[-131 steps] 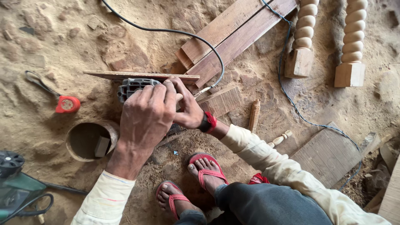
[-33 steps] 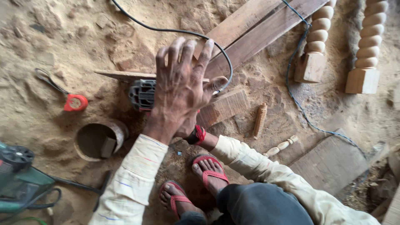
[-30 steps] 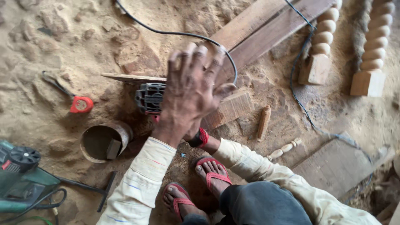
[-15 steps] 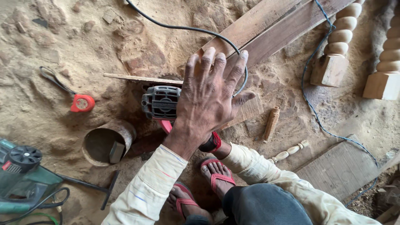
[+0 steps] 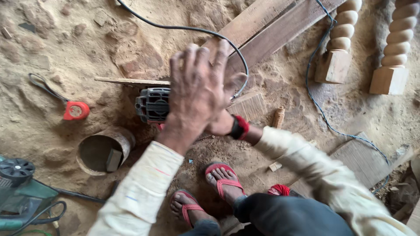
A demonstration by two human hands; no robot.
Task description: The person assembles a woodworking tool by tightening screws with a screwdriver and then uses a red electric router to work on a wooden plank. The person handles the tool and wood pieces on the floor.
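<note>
Sawdust covers the floor [image 5: 52, 35] in the head view, and on it lies a grey power tool [image 5: 153, 105], just in front of a thin wood strip [image 5: 127, 81]. The left hand [image 5: 199, 89] is over the right part of the tool, palm down, with its fingers spread wide and holding nothing; I cannot tell if it touches the tool. The right hand [image 5: 221, 124] is mostly hidden under the left one, beside the tool, and I cannot tell if it is closed on something; a red band [image 5: 240, 127] is on its wrist. A black cable [image 5: 188, 29] curves from the top edge to the hands. To the left of the tool lie a red tape measure [image 5: 75, 110] and a round tin [image 5: 105, 148] sunk in the dust, and a green machine [image 5: 19, 188] is in the lower left corner. Long planks [image 5: 271, 26] lie behind the hands, and two twisted wooden posts [image 5: 339, 39] stand to the right. The feet wear red sandals [image 5: 221, 181].
</note>
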